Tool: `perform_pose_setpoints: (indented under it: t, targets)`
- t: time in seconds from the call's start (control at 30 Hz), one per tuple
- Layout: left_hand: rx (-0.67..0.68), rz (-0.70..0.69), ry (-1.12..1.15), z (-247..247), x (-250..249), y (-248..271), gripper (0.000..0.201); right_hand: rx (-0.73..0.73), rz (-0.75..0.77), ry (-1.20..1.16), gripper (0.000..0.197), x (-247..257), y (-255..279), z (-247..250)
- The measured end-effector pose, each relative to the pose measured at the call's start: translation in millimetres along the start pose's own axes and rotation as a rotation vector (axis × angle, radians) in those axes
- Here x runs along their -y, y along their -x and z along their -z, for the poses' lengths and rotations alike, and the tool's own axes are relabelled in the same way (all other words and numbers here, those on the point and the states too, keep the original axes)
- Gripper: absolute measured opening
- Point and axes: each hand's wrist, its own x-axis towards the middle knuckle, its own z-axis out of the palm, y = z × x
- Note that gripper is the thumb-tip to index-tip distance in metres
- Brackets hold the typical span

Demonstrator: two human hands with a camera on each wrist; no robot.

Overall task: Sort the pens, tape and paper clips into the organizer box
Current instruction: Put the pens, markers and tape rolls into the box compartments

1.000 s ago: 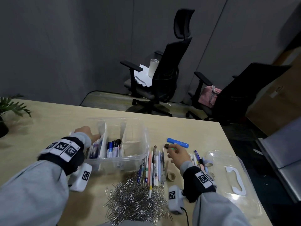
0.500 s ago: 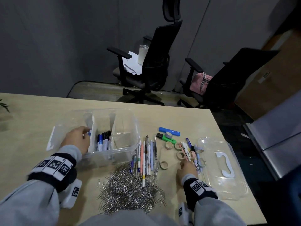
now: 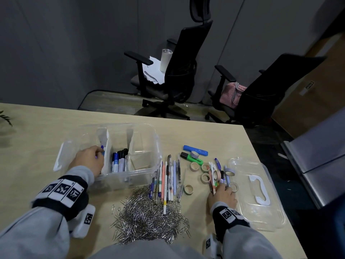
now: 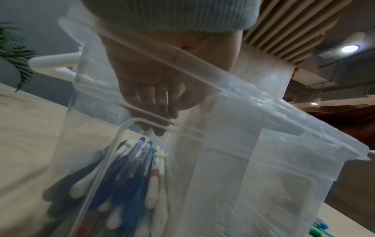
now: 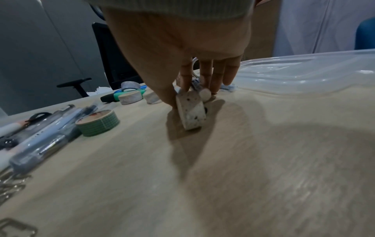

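Note:
The clear organizer box [image 3: 145,131] stands on the table with dark markers [image 3: 120,160] in its middle compartment. My left hand [image 3: 89,159] reaches into the left compartment, fingertips [image 4: 157,131] bunched on the top ends of the pens [image 4: 131,173] leaning there. Near the lid, my right hand [image 3: 222,195] grips a bundle of pens [image 3: 214,179]. Its thumb and fingers [image 5: 205,75] also hold a speckled tape roll [image 5: 190,112] on edge against the table. A row of pens [image 3: 168,176] lies beside the box above a paper clip pile [image 3: 149,219].
Loose tape rolls [image 3: 194,166] and a green highlighter [image 3: 192,157] and blue highlighter [image 3: 196,149] lie between the pen row and the clear lid [image 3: 257,212] at the right table edge. A checked tape roll [image 5: 97,123] sits left of my right hand. Office chairs [image 3: 179,71] stand beyond the table.
My right hand has drawn back from the highlighters to the pens by the lid and closed on them and a tape roll. The left hand stayed in the box.

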Motion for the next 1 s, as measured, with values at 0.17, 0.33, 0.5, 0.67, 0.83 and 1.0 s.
perform_pose_setpoints:
  t: [0.17,0.33,0.5,0.67,0.83,1.0]
  targets:
    - [0.015,0.001,-0.012,0.7,-0.3,0.5,0.03,0.08,0.044,-0.036,0.053,5.9,2.5,1.1]
    - [0.011,0.003,-0.022,1.1,-0.6,1.3,0.03,0.168,-0.025,-0.194,0.043,9.4,11.6,-1.7]
    - [0.019,0.0,-0.03,1.6,-2.0,3.2,0.027,0.189,-0.106,-0.262,0.064,21.0,11.4,4.3]
    - [0.019,-0.009,-0.031,2.2,-2.1,4.3,0.027,0.209,-0.184,-0.293,0.077,24.1,2.4,-0.7]
    - [0.015,-0.012,-0.033,2.7,-1.2,3.4,0.027,0.298,-0.155,-0.378,0.026,18.9,1.4,1.6]
    - [0.014,-0.007,-0.039,1.7,0.6,1.8,0.027,0.315,-0.137,-0.379,0.02,11.2,10.8,4.2]
